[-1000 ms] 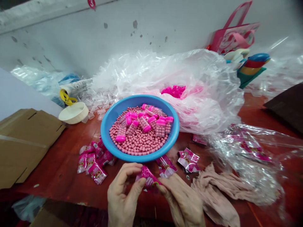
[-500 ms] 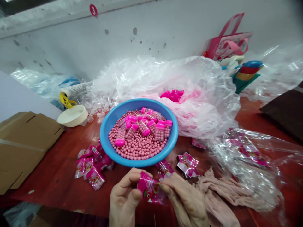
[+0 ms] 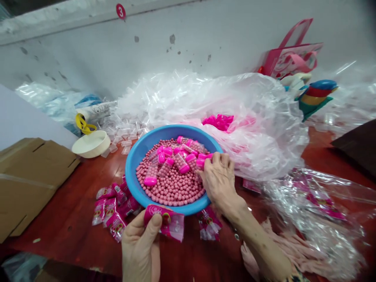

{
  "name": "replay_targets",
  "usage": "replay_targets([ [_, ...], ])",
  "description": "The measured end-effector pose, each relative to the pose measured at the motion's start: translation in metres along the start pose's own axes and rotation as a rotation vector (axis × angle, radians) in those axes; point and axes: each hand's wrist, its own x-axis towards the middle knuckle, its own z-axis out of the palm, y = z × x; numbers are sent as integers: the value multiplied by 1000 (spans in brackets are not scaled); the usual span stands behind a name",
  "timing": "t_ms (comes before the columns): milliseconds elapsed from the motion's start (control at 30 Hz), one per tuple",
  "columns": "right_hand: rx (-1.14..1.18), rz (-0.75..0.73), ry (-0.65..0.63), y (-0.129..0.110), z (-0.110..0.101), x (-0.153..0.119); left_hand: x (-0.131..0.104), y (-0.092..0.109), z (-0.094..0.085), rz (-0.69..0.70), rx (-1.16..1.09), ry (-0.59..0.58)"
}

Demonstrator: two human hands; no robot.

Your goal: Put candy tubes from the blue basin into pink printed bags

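A printed pink plastic sleeve is pinched between the thumb and fingers of my left hand, in front of the basin; its clear end sticks out to the right. My right hand reaches over the right rim of the blue basin. Its curled fingers are on a small pink-capped bottle, which they partly hide. More clear bottles filled with pink beads, such as one bottle, lie on the loose pink beads in the basin.
Wrapped pink bottles are heaped left of the basin. A cardboard box and a roll of tape stand farther left. Behind lie clear plastic bags and pink caps. A beige cloth and more sleeves lie right.
My right hand has let go of the sleeve and moved up and forward to the bottles in the basin. My left hand, still holding the sleeve, has shifted left.
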Motion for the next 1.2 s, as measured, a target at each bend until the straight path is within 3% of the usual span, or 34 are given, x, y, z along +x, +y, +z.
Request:
replay_targets([
  [167, 59, -6, -78, -7, 15, 5, 8, 7, 12, 106, -23, 97],
  [367, 466, -40, -77, 1, 17, -5, 12, 8, 14, 152, -32, 93],
  [467, 695, -35, -70, 2, 6, -14, 13, 5, 13, 149, -55, 90],
  [567, 954, -25, -172, -2, -14, -34, 13, 1, 14, 133, -53, 80],
  [633, 1253, 115, -307, -6, -28, -50, 11, -2, 17, 112, -48, 52],
  [733, 1449, 232, -344, -13, -41, -68, 7, -5, 22, 83, -38, 9],
  [833, 1499, 243, -294, -17, -44, -78, 4, -7, 27, 87, -37, -14],
  [1033, 1241, 172, -99, -18, -39, -85, 0, -9, 29, 103, -54, -9],
  [1200, 1288, 196, -156, -15, -43, -91, -2, -12, 29, 104, -33, -14],
])
